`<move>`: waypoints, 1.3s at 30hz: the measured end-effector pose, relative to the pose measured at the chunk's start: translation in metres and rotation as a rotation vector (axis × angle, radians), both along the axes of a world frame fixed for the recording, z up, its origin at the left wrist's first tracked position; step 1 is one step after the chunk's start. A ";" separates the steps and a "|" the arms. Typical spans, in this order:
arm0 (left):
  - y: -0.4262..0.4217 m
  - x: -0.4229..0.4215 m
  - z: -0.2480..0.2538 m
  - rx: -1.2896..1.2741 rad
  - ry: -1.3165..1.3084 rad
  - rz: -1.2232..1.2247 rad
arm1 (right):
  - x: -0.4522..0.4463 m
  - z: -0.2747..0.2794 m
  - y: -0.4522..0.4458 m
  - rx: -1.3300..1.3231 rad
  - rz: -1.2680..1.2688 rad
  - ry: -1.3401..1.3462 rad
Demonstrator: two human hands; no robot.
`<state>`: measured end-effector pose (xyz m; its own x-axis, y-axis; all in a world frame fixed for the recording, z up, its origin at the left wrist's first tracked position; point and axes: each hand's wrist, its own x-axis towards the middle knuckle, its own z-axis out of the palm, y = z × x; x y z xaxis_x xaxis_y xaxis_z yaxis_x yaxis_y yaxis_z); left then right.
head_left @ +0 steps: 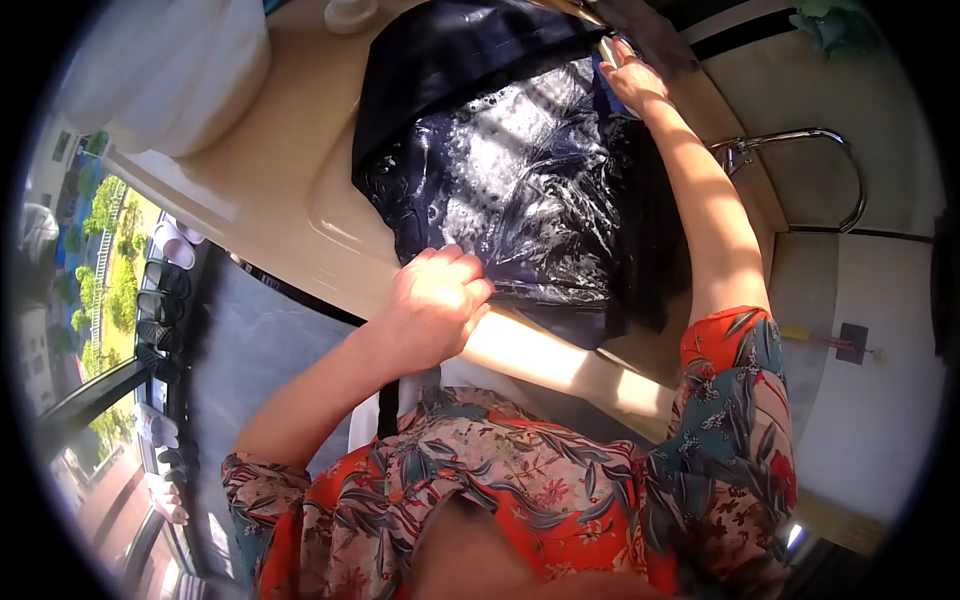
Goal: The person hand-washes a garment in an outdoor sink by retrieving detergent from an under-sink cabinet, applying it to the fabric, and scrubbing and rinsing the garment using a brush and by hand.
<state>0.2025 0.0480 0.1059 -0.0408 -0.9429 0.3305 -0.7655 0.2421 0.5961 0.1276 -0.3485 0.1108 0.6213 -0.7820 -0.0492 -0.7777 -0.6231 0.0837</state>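
Note:
A dark navy wet garment (520,215) lies spread over the washing sink, with white suds across its middle. Its folds look soaked and shiny in the sunlight. My left hand (435,305) is closed in a fist at the garment's near left edge, gripping the cloth. At the far right side of the garment, my right hand (632,80) is closed around a small pale-edged object (607,52). Something blue shows just under that hand. The fingers cover most of the held object, so its kind cannot be made out.
The beige counter (300,215) extends left, with a large white container (190,75) on it. A chrome faucet (850,150) curves out at the right. Several pairs of slippers (160,305) line the floor by the window. A small round white item (350,14) sits at the back.

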 end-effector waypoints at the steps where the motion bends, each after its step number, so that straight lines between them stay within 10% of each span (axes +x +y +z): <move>1: 0.004 0.001 0.005 0.043 -0.038 0.017 | 0.000 0.003 -0.006 -0.079 0.055 0.076; 2: 0.009 0.005 0.012 0.010 -0.114 0.072 | -0.013 -0.032 -0.014 -0.238 0.343 -0.118; 4: 0.017 0.019 0.010 0.008 -0.173 0.104 | -0.008 0.038 0.131 0.377 0.306 -0.262; 7: 0.021 0.024 0.014 0.164 -0.179 0.061 | -0.020 0.048 0.247 0.516 0.707 -0.016; 12: 0.021 0.021 0.009 0.066 -0.162 0.110 | 0.065 0.036 0.097 0.289 0.013 -0.215; 18: 0.023 0.024 0.009 0.087 -0.165 0.116 | -0.014 0.037 0.256 0.382 0.745 -0.126; 25: 0.021 0.022 0.006 0.012 -0.145 0.139 | 0.028 0.046 0.090 0.066 -0.066 -0.213; 31: 0.023 0.023 0.003 0.053 -0.183 0.119 | -0.028 0.033 0.252 0.371 0.745 -0.126; 34: 0.023 0.022 0.000 0.023 -0.160 0.142 | -0.002 0.009 0.127 0.055 0.067 -0.196; 35: 0.025 0.022 0.001 0.029 -0.158 0.138 | -0.003 0.035 0.091 0.342 -0.208 0.091; 39: 0.024 0.022 0.003 -0.001 -0.167 0.152 | -0.003 0.041 0.148 0.305 0.161 -0.117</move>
